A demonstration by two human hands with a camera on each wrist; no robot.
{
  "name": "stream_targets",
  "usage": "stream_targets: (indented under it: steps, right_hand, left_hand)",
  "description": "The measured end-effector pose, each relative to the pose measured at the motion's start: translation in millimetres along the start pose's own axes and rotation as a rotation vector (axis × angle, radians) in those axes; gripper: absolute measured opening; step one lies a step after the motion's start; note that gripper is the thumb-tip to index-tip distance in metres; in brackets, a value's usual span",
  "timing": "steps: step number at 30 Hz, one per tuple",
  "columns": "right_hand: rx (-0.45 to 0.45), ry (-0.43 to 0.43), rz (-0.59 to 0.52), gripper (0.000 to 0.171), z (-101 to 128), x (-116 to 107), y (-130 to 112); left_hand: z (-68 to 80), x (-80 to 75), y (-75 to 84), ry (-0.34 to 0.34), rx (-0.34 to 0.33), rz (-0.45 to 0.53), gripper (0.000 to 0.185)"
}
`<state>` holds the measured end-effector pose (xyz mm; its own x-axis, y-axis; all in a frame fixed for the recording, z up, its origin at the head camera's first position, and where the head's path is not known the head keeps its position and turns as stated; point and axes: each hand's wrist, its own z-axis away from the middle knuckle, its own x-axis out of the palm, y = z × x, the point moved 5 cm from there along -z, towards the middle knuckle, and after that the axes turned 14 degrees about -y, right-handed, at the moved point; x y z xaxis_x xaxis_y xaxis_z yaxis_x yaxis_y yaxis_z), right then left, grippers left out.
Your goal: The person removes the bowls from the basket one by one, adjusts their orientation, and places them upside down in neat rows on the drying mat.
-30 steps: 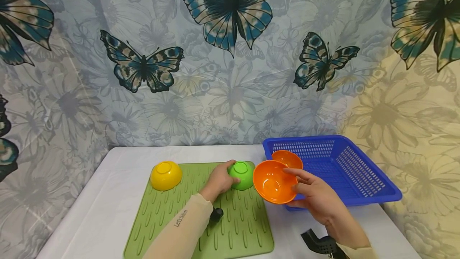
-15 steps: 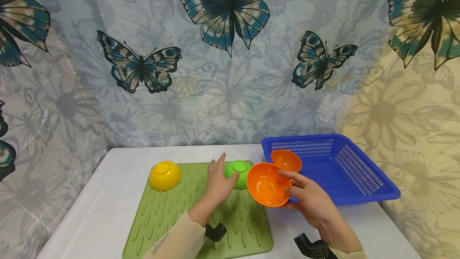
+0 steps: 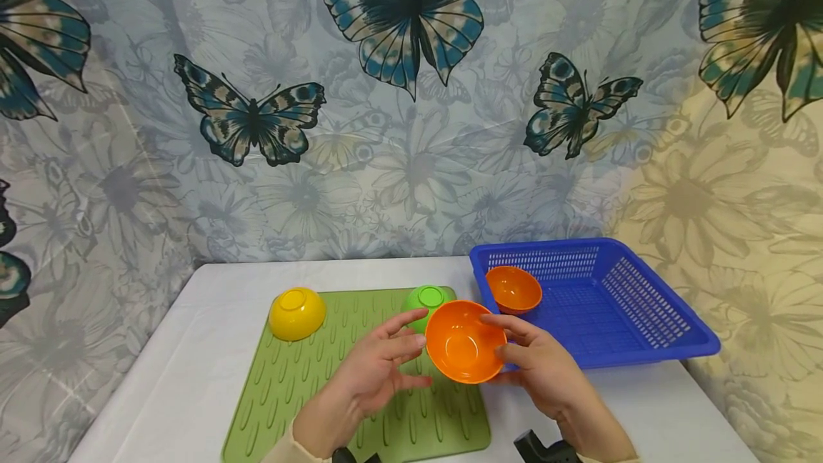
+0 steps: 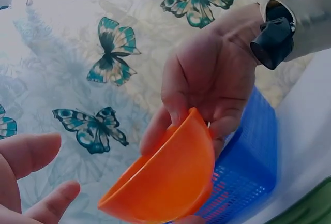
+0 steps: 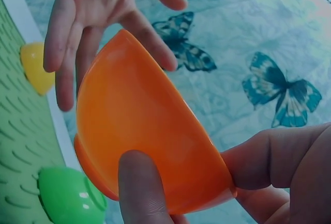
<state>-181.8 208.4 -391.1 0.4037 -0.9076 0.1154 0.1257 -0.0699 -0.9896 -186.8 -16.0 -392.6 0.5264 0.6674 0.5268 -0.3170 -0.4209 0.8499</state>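
Observation:
An orange bowl (image 3: 466,343) is held up by my right hand (image 3: 546,371), with its inside facing me in the head view. Fingers and thumb pinch its right rim and wall; the right wrist view shows the thumb on the bowl's outer wall (image 5: 139,105). My left hand (image 3: 369,370) is spread at the bowl's left side, fingertips close to the rim. Behind the held bowl, a green bowl (image 3: 421,300) rests upside down on a green ridged mat (image 3: 283,391), partly hidden. Farther left on that mat, a yellow bowl (image 3: 297,316) lies upside down.
To the right stands a blue plastic basket (image 3: 649,306) with slotted walls. Inside its left end sits another orange bowl (image 3: 514,291). A white cloth covers the table (image 3: 161,356), and a butterfly-print curtain (image 3: 418,184) hangs behind it.
My left hand has let go of the green bowl and come back toward me to the orange bowl's side. My right hand has brought the orange bowl left and nearer.

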Motion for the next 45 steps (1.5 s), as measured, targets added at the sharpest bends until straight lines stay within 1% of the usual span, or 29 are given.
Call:
stream_targets:
  steps: [4,13,29,38,45]
  right_hand:
    - [-0.006,-0.010,0.003,0.048,-0.7,5.0,3.0]
    - [-0.027,-0.053,-0.018,0.049,-3.4,15.6,2.0]
    - [-0.027,-0.109,-0.068,0.046,-6.7,25.5,0.9]
    - [-0.010,-0.133,-0.091,0.044,-7.2,27.7,0.8]
    - [0.000,-0.138,-0.105,0.043,-6.9,27.3,3.8]
  left_hand:
    - [1.1,0.5,-4.3,-0.029,-0.020,0.015,0.052]
    - [4.8,-2.3,-11.0,-0.025,-0.038,0.009,0.058]
    - [7.9,-7.8,-10.8,-0.066,-0.026,0.128,0.064]
    - [10.2,-6.7,-7.0,-0.114,-0.025,0.151,0.064]
    - [10.0,-6.7,-8.2,-0.117,-0.028,0.133,0.065]
